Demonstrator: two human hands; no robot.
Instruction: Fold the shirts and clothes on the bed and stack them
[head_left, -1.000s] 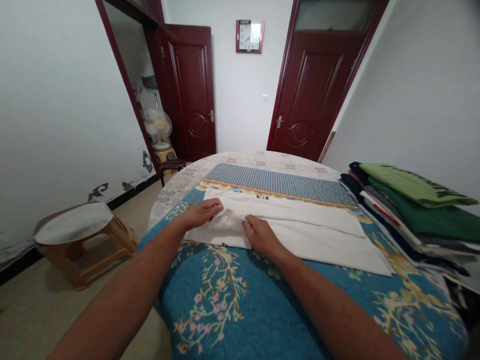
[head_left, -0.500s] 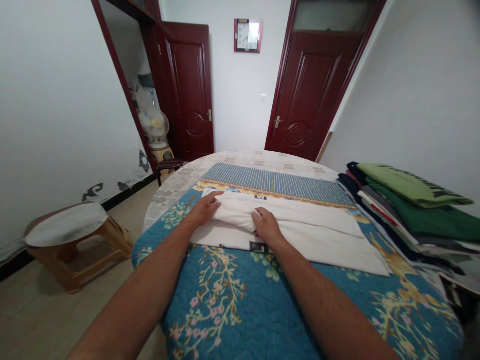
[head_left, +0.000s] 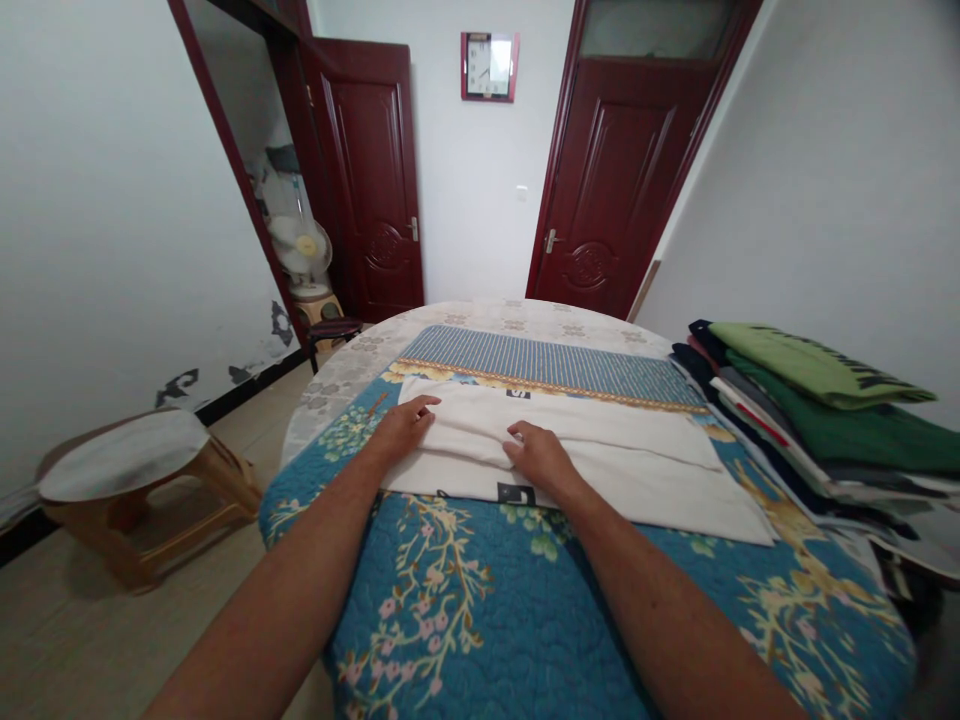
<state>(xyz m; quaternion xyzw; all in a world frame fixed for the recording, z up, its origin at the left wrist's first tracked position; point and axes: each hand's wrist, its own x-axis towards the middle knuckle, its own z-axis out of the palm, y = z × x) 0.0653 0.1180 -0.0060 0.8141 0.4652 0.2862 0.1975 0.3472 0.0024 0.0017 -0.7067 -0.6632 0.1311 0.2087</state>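
A white folded garment (head_left: 645,455), which looks like a T-shirt, lies in a long strip across a blue flowered quilt (head_left: 525,600). Dark printed patches show on its far and near edges. My left hand (head_left: 405,432) rests at the garment's left end, fingers stretched over the cloth and the thumb apart. Near the middle, my right hand (head_left: 541,460) touches the upper layer with finger and thumb parted. Creases run through the cloth between the two hands. The undersides of both hands are hidden.
A stack of folded clothes (head_left: 817,420), a light green one on top, stands at the table's right. Under the quilt is a round table with a patterned pale cover (head_left: 330,385). A stool (head_left: 127,460) stands on the floor to the left.
The raised fold between my hands has come down flatter. My right hand has loosened its pinch on the cloth, and my left hand has shifted slightly toward me. The view has moved a little.
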